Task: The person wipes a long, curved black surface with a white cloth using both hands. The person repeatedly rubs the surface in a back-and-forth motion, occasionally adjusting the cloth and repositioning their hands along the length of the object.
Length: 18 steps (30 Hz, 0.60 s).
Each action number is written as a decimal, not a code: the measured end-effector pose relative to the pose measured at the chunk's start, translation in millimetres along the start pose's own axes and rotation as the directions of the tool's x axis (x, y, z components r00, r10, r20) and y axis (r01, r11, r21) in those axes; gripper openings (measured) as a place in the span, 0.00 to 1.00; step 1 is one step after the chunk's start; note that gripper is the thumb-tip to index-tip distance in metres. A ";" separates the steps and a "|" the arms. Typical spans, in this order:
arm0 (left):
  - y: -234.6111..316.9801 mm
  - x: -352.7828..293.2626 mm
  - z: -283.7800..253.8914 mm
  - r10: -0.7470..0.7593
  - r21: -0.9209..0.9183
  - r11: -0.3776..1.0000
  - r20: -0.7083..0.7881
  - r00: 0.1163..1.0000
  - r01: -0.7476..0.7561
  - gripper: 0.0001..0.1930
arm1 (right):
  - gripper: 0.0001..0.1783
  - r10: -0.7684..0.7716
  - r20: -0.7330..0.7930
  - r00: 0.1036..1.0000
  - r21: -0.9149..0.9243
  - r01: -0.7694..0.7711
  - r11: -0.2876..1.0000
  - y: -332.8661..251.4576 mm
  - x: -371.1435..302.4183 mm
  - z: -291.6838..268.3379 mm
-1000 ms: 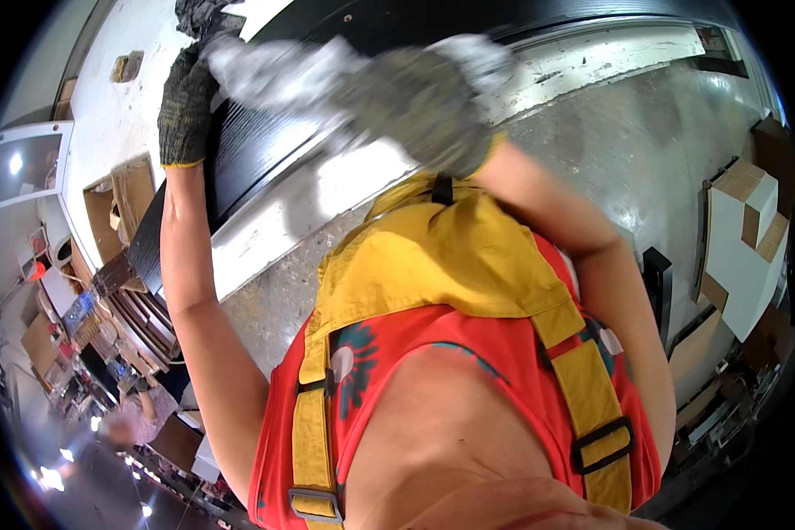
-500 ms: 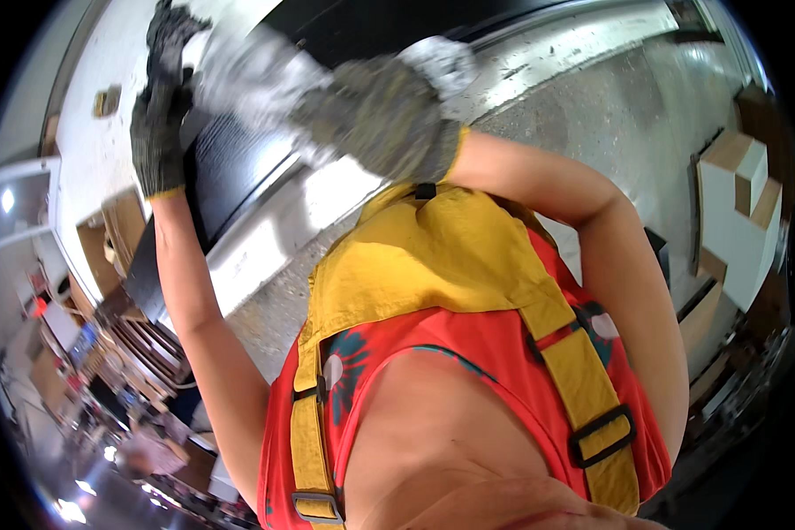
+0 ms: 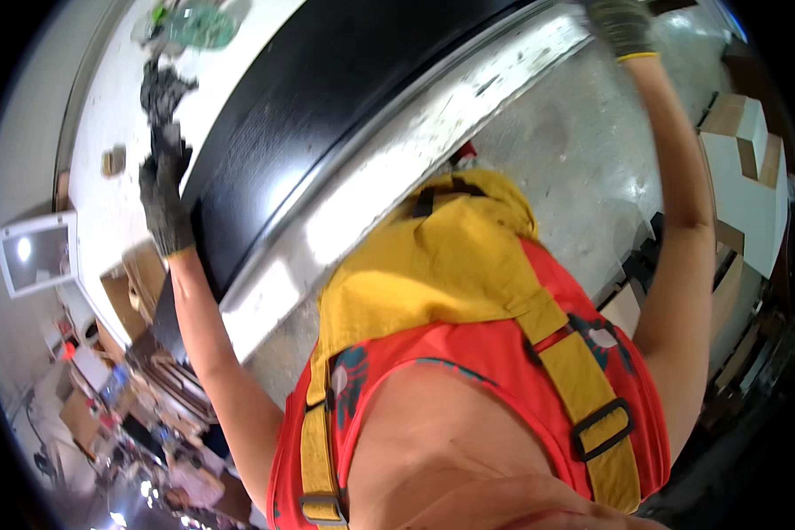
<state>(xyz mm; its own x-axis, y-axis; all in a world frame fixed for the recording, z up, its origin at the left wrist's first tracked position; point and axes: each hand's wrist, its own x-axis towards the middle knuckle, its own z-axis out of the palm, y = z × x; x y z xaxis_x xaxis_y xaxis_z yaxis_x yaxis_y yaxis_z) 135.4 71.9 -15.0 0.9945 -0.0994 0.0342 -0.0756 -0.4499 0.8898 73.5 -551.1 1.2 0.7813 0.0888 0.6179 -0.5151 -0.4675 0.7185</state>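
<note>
A long glossy black panel (image 3: 353,93) lies diagonally across the white table (image 3: 93,199). My left hand (image 3: 165,208), in a dark knit glove with a yellow cuff, is at the panel's left end. Its fingers merge with a small dark piece, so I cannot tell whether they grip it. Just beyond them lies a dark crumpled rag (image 3: 162,88). My right hand (image 3: 623,28), gloved alike, is stretched far to the right by the panel's pale front edge. The picture's top edge cuts it off and motion smears it, so whatever it holds is hidden.
A green clear plastic bottle (image 3: 203,25) lies at the far left on the table, with a small tan block (image 3: 113,161) nearer. An open cardboard box (image 3: 132,287) stands left of my forearm. White-and-brown cartons (image 3: 746,185) stand on the right; concrete floor (image 3: 548,146) lies between.
My right hand has swept from near my left hand far to the right. The pale crumpled sheet around it has gone from view. The left hand stays beside the rag; the view has shifted.
</note>
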 end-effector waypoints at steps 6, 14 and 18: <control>-5.6 2.6 -0.8 0.043 0.002 0.999 0.055 0.998 -0.043 0.20 | 0.15 -0.014 -0.188 0.982 0.980 0.189 0.070 -117.5 1.2 -231.2; -61.3 -4.6 -37.9 0.056 -0.035 0.998 -0.052 0.997 -0.058 0.18 | 0.30 0.008 -0.195 0.981 0.976 0.193 0.101 -109.7 -36.3 -130.2; -44.1 -26.8 -35.8 0.182 0.218 0.965 -0.172 0.968 -0.143 0.17 | 0.21 0.153 -0.230 0.961 0.901 0.151 0.407 -55.6 -19.3 14.1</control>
<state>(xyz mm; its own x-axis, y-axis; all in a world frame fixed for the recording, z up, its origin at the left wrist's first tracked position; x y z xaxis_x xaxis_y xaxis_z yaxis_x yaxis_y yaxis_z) 114.8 126.2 -38.8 0.9615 -0.0254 0.2737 -0.2312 -0.6137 0.7549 92.0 -539.3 -55.2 0.5910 0.2159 0.7773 0.2256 -0.9693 0.0977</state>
